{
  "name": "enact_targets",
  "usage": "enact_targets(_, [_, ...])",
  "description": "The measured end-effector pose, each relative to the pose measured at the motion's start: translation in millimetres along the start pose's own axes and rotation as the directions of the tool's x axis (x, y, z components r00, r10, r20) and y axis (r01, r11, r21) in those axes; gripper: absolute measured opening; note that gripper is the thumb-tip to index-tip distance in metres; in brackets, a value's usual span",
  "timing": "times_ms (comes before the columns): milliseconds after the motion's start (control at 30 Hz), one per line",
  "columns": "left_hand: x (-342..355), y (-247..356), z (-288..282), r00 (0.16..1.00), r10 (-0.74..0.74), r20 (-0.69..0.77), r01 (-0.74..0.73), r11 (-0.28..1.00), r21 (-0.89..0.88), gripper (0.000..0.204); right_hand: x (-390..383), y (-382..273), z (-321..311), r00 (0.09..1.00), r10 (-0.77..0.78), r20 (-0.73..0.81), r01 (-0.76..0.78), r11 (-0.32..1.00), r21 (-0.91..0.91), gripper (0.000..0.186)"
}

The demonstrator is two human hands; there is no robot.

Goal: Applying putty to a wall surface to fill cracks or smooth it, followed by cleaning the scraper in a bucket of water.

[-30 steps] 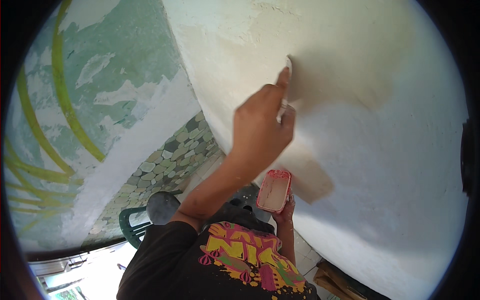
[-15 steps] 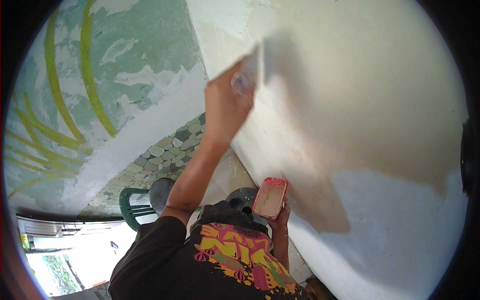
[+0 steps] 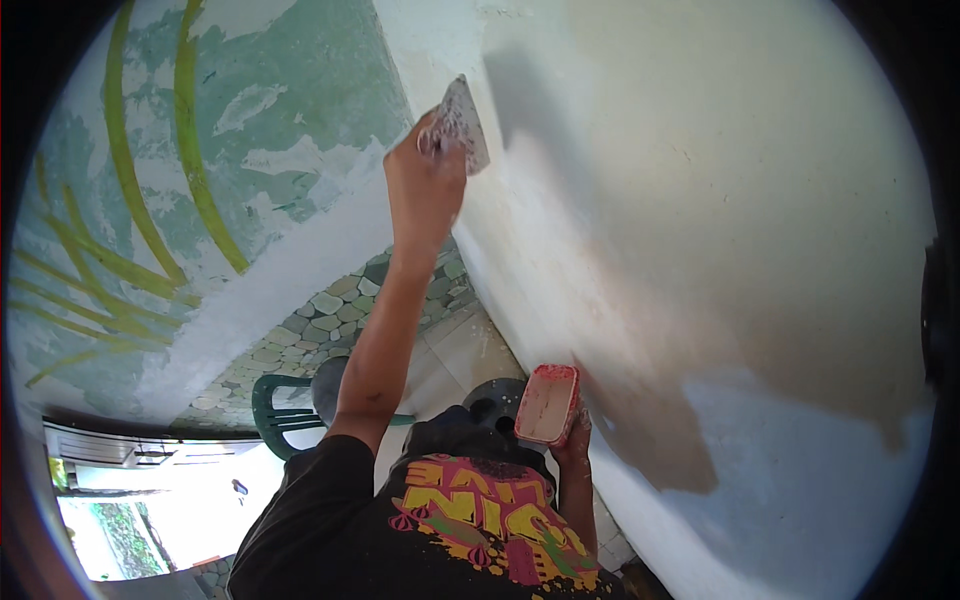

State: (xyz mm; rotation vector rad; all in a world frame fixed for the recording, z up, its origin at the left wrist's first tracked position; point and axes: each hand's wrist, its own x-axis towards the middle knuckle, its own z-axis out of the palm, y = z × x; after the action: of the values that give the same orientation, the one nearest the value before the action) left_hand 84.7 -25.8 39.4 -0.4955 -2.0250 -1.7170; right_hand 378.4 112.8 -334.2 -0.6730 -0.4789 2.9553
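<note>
Spattered scraper (image 3: 468, 118) and red-rimmed tub (image 3: 556, 369), one per hand

Scraper: at 12 o'clock, gripped in left hand (image 3: 425, 182), fingers curled snugly round it. Tub: at 5 o'clock, part-filled with beige paste (image 3: 546, 408), held by right hand (image 3: 573, 440), fingers partly hidden, bent against its 4 o'clock side. Surroundings: pale wall (image 3: 720, 200), brown-patched, at 3 o'clock; green wall (image 3: 310, 75), yellow-striped, at 10 o'clock; green chair (image 3: 262, 408) at 8 o'clock.

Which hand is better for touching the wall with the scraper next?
Probably the left hand: it grips the scraper, raised in front of the wall. The right hand, lower in the picture, is busy holding the red tub.
</note>
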Motion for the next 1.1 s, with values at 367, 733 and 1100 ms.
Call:
enact_targets(367, [-49.3,10.7,13.2,0.977,0.023,0.213,-0.007,0.997,-0.074,0.034,4.1,-3.8,-9.0,1.0,0.005,0.019,-0.005,0.999,0.036,0.054])
enact_targets(733, [-45.2,-0.8,25.9,0.937,0.274,0.215,-0.293,0.954,0.058,0.044,8.9,-1.4,-4.4,1.0,0.014,-0.015,-0.014,1.0,-0.013,0.055])
enact_targets(1100, [-50.4,22.3,25.2,0.95,0.216,0.226,-0.229,0.973,0.033,0.037,12.4,2.7,1.6,0.999,-0.033,-0.01,0.032,0.997,-0.077,0.056])
